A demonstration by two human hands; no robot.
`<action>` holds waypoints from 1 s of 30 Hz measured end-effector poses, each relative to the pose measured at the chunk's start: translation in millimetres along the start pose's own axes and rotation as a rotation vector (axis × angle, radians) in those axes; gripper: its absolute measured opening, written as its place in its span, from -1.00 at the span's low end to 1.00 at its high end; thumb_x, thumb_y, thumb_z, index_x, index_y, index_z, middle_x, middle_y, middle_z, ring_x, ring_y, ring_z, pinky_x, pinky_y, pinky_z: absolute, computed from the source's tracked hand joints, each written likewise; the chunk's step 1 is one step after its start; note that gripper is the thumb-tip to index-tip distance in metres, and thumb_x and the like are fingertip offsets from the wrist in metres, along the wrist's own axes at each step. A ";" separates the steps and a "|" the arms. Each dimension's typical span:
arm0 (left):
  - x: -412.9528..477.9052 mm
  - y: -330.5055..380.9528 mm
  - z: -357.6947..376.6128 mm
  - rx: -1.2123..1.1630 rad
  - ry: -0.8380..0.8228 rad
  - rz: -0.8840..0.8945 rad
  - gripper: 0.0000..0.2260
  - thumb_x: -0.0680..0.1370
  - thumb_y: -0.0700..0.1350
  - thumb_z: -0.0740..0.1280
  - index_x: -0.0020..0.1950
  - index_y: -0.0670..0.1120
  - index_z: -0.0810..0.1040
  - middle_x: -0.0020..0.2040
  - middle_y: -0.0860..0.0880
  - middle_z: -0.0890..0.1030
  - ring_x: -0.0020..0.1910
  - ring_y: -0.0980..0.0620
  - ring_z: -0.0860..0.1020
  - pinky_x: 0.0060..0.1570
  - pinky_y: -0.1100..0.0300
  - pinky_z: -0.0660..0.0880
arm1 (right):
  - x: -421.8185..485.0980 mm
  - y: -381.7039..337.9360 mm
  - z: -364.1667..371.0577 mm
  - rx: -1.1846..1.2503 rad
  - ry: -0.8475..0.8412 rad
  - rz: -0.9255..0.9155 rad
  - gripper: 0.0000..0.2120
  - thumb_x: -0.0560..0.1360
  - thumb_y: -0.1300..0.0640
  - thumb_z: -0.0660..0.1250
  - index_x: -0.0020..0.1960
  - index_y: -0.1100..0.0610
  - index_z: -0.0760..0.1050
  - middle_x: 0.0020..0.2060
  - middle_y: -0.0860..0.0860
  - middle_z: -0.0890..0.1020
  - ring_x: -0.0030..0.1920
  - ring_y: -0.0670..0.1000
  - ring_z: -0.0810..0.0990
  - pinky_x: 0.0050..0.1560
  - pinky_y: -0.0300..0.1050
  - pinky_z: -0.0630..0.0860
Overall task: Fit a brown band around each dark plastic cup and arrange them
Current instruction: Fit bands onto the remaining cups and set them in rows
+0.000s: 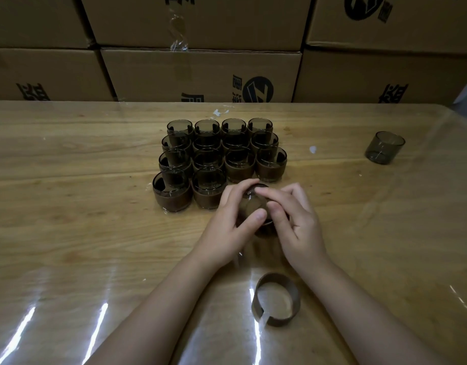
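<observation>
I see the dark cup (254, 207) in the middle of the tabletop (69, 206), held between both hands. The left hand (233, 222) wraps it from the left, thumb across its near side. The right hand (293, 219) grips it from the right, fingertips on its far rim. Brown shows on the cup between the thumbs, but the fingers cover too much for me to tell how the band sits.

Just left and far of the held cup stands the block of banded cups (219, 159), upright and packed close: three rows of four, then two more in the nearest row. The held cup is just right of those two.

Nearer to me, between the forearms, a loose band (275, 299) stands on edge, an open ring with its gap facing near-left. Well apart at the far right stands a bare cup (384, 147), upright.

A clear plastic sheet (100, 320) covers the wood and throws bright glare streaks. Cardboard boxes (200, 72) with black print are stacked along the far edge.
</observation>
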State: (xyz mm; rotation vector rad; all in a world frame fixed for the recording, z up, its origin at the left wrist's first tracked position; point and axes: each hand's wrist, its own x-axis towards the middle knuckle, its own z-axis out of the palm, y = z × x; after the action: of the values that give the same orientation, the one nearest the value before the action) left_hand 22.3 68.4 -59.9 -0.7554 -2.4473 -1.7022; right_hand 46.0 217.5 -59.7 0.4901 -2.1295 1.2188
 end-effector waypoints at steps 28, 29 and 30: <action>0.9 -1.6 -0.3 -0.051 0.042 0.086 -0.71 0.51 0.19 0.13 0.21 0.22 0.35 0.16 0.12 0.42 0.18 0.33 0.40 0.16 0.48 0.28 | -4.8 5.9 6.1 0.128 -0.131 0.451 -0.53 0.52 -0.35 -0.05 0.06 -0.11 0.50 -0.08 -0.12 0.62 -0.09 -0.14 0.59 -0.07 -0.17 0.49; 0.9 -2.2 -0.2 -0.049 0.043 0.088 -0.72 0.51 0.18 0.13 0.21 0.22 0.36 0.16 0.12 0.42 0.18 0.33 0.40 0.15 0.49 0.28 | -5.2 5.9 6.0 0.125 -0.129 0.449 -0.54 0.52 -0.34 -0.06 0.05 -0.12 0.50 -0.07 -0.13 0.62 -0.08 -0.15 0.59 -0.08 -0.20 0.49; 0.8 -2.7 -0.1 -0.048 0.044 0.087 -0.72 0.52 0.18 0.13 0.21 0.23 0.36 0.16 0.13 0.42 0.19 0.33 0.40 0.15 0.49 0.27 | -5.0 5.5 5.9 0.118 -0.130 0.447 -0.55 0.52 -0.34 -0.06 0.04 -0.15 0.49 -0.06 -0.16 0.61 -0.08 -0.17 0.59 -0.09 -0.26 0.48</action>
State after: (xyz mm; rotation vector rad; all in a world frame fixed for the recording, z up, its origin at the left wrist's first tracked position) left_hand 20.4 68.0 -61.9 -0.8088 -2.3174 -1.7320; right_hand 44.4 215.1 -68.8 0.1438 -2.3660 1.6007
